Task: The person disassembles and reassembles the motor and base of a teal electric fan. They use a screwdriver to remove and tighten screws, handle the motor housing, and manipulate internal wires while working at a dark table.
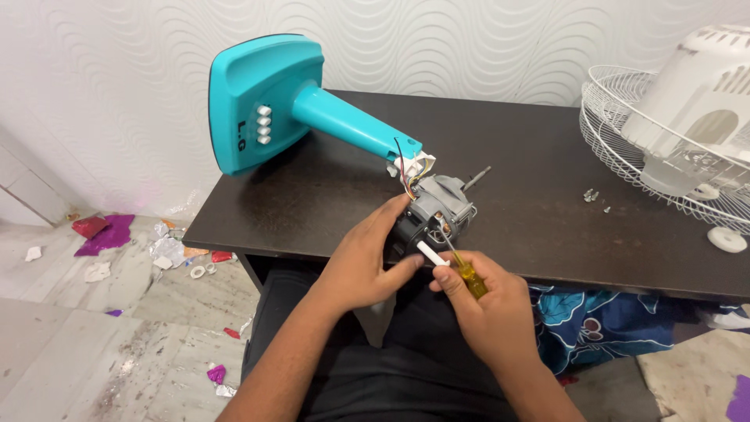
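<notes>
A dark brown table (539, 148) stands against a white wall (437, 39) with a wavy raised pattern; the floor (86, 344) beside it is pale marble, littered with scraps of pink and silver foil (105, 232); a blue patterned cloth (601, 320) hangs below the table's near edge on the right.

On the right end of the table lies a white wire fan guard (625, 148), dished like a shallow basket; a white plastic motor cover (703, 94) sits in it; a few small screws (591, 195) lie loose on the bare wood just beside its rim; a white round cap (726, 239) rests near the front edge.

A teal fan stand (269, 101) lies tipped on its side at the left, its neck pointing toward the grey motor (437, 215), which sits at the table's near edge with coloured wires between them; the middle of the table, between motor and guard, is open.

The left hand (363, 262) is wrapped round the motor's near side, thumb and finger pinching a small white piece (432, 254); the right hand (484, 301) is closed on a yellow-handled screwdriver (469, 277), its tip touching the motor.
</notes>
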